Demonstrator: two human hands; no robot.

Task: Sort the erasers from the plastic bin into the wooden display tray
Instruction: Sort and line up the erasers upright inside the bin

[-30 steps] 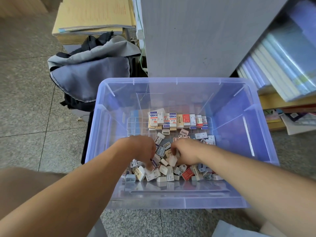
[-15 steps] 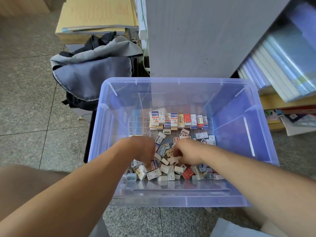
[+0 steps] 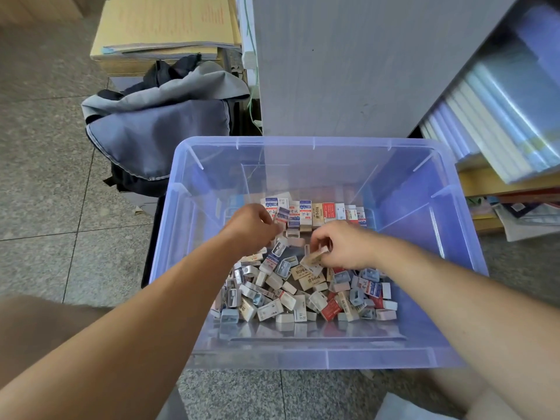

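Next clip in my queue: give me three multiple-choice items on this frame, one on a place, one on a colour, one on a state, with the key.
1. Where does the neat row of erasers stand in the bin?
A. at the far end of its floor
B. on its near rim
C. in its near right corner
2. What colour is the bin?
A. red
B. translucent blue-violet
C. black
3. What is the right hand doing?
A. resting flat on the rim
B. hanging outside the bin
C. pinching a tan eraser
Key: 1 A, the row stands beyond the loose pile; 2 B, its walls are see-through with a blue-violet tint; 3 C, thumb and fingers close on the eraser.
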